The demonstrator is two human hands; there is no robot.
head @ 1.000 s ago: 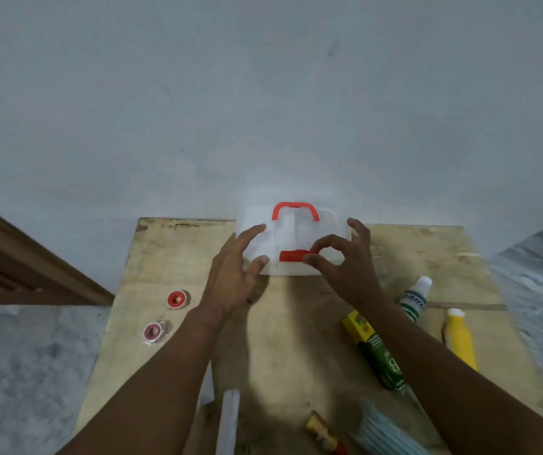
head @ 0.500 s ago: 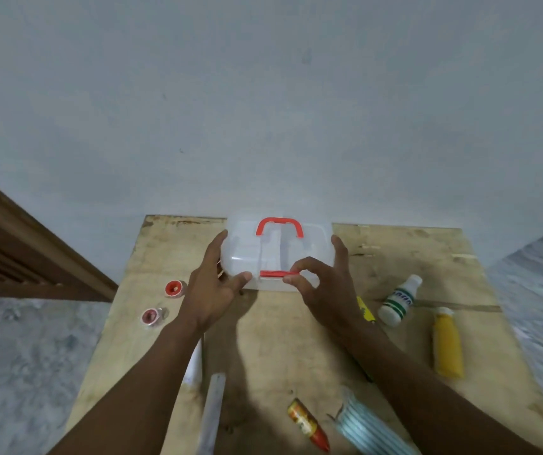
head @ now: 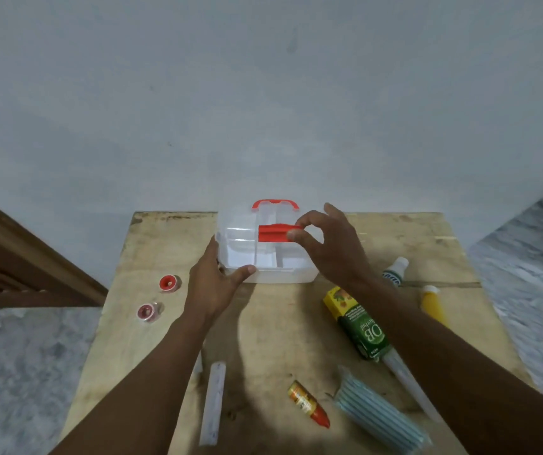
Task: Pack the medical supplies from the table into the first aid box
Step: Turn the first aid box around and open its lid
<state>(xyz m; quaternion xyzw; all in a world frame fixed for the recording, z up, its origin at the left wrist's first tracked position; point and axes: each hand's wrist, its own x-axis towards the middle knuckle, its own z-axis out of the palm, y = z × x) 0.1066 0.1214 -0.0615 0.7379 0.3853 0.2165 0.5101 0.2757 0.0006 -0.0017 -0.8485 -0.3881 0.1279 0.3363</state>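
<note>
Red latch (head: 275, 233) pinched between thumb and forefinger of right hand (head: 332, 251), remaining fingers arched loosely above it. Left hand (head: 214, 287) clasped round the near left corner of box (head: 273, 275), thumb on the front wall, fingers behind the side. Box of clear plastic at the far middle of table (head: 276, 326), close to the wall. Lid (head: 240, 233) tilted up at the front, red handle (head: 275, 203) uppermost, white dividers showing inside.

Outward over bare, stained plywood:
- Left of the left hand: red tape roll (head: 168, 283) and second roll (head: 147, 312), near each other but apart.
- By the left forearm: long white packet (head: 213, 402).
- Near the front middle: small tube (head: 307, 403) with red tip.
- Just right of that: striped pack of masks (head: 381, 418).
- Beside the right wrist: green carton (head: 358, 326) with yellow end.
- Further right: white bottle (head: 395, 272) and yellow bottle (head: 431, 305), both lying down.

All of these on the table, outside the box.

Round the table: plain grey-white wall (head: 263, 93) behind, mottled grey floor (head: 17, 372) on both sides, brown wooden rail (head: 17, 257) at far left.

Partly hidden or unclear:
- Clear wrapped rod (head: 404, 377) running from under the carton end to beneath the right forearm, kind not to be told.
- Base of the white bottle behind the right wrist.
- Lower end of the yellow bottle behind the forearm.
- Carton lettering legible only in part.
- Far side of the box faint against the pale wall.
- Both forearms cut off by the lower edge.
</note>
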